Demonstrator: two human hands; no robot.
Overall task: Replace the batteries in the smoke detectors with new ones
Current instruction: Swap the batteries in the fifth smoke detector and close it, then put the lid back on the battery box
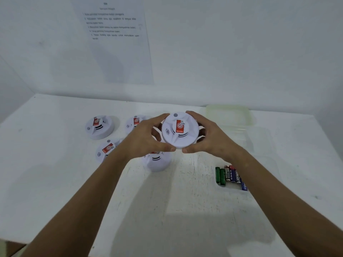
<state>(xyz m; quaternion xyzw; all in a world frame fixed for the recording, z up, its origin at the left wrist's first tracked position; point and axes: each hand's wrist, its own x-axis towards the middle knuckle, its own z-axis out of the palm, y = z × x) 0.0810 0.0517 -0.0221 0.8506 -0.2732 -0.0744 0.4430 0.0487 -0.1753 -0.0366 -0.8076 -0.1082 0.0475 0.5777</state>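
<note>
A round white smoke detector [179,129] with a red label is held above the table, its face toward me. My left hand [146,138] grips its left edge and my right hand [206,138] grips its right edge, thumbs under its lower rim. Several more white detectors lie on the table: one at the far left [99,127], one behind my left hand [134,123], one by my left wrist [104,150], one below the held one [156,162]. Green batteries [220,176] and blue batteries [234,176] lie side by side under my right forearm.
The white table [185,210] meets a white wall at the back. A clear plastic container [259,145] sits at the right, with its lid [229,113] behind it. A printed instruction sheet [115,34] hangs on the wall.
</note>
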